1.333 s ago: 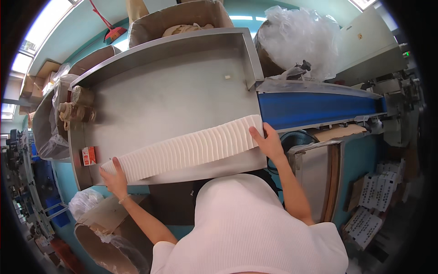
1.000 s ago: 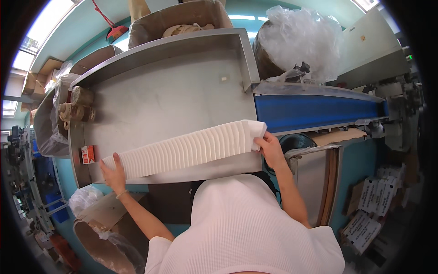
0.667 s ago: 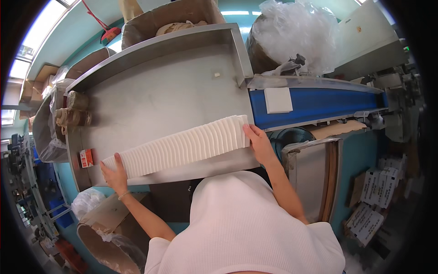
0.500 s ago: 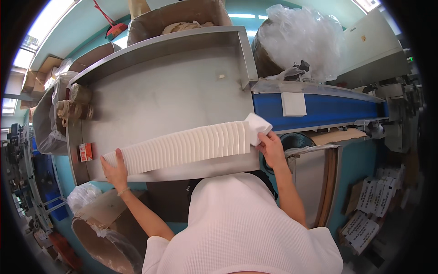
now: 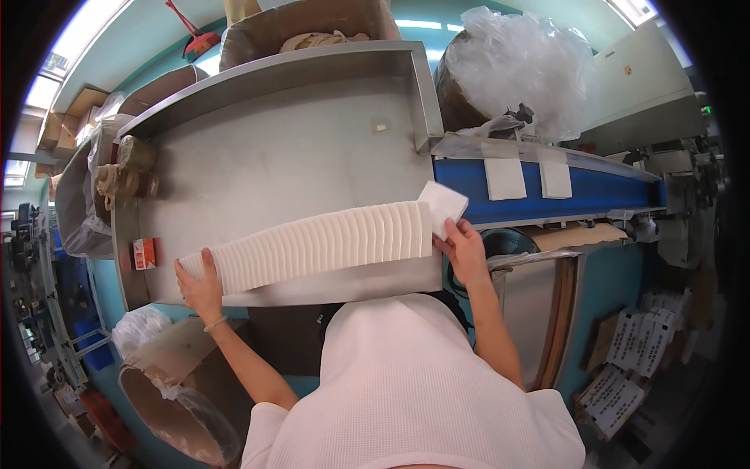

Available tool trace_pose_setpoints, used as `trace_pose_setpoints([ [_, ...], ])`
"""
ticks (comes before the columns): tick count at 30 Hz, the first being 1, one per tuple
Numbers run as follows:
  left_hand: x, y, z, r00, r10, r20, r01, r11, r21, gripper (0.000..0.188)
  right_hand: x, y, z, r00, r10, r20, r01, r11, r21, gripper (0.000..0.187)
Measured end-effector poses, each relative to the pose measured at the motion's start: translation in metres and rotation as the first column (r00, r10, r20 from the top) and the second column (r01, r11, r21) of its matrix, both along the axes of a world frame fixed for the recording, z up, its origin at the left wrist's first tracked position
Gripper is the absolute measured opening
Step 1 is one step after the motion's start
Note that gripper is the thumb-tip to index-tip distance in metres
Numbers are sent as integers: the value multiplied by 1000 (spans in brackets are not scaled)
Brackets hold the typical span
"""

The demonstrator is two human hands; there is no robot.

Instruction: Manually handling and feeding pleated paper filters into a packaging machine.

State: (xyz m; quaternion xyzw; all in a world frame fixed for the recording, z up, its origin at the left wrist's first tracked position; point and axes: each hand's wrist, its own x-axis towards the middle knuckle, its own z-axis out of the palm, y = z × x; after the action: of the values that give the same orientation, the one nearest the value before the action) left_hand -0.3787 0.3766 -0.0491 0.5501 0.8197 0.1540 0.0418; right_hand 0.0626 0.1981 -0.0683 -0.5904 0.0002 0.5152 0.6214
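Observation:
A long row of white folded napkins [image 5: 320, 246] stands on edge across the near side of the metal tray table [image 5: 273, 148], leaning together like slices. My left hand [image 5: 201, 283] is closed round the row's left end, thumb on the far side. At the right end, my right hand [image 5: 464, 252] pinches a separate napkin [image 5: 445, 208] by its near corner. That napkin is tilted and touches or overlaps the last one in the row; which, I cannot tell. Two more napkins, a nearer one [image 5: 506, 179] and one farther right [image 5: 555, 180], lie on the blue conveyor belt [image 5: 609, 187].
A small red and white box [image 5: 144, 254] and brownish rolls [image 5: 129, 172] sit at the table's left side. Raised metal walls edge the table. Clear plastic bags [image 5: 519, 70] bulge behind the belt. Cardboard boxes [image 5: 183, 383] stand near my left arm.
A second napkin has come into sight on the belt. The napkin in my right hand now lies flatter and shows its square face. The row and my left hand have barely shifted.

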Motion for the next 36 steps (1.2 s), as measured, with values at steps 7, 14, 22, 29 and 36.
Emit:
trace_pose_setpoints([
  [7, 3, -4, -8, 999, -42, -10, 43, 996, 72, 95, -21, 19, 1, 936, 279, 215, -287, 958, 4, 37],
  [14, 17, -7, -1, 1000, -18, -3, 18, 1000, 21, 95, 5, -5, 5, 998, 55, 4, -54, 997, -51, 33],
  [22, 17, -10, -4, 1000, -3, 12, 3, 1000, 10, 97, -19, 12, 15, 902, 320, 289, -325, 945, -32, 37],
  [29, 25, -13, -2, 1000, -8, 7, 8, 1000, 3, 97, 7, -15, 7, 898, 436, -66, -438, 898, -29, 31],
  [36, 28, -12, -3, 1000, 7, 24, -8, 1000, 13, 98, 21, -1, 1, 997, 82, -12, -82, 995, -52, 28],
])
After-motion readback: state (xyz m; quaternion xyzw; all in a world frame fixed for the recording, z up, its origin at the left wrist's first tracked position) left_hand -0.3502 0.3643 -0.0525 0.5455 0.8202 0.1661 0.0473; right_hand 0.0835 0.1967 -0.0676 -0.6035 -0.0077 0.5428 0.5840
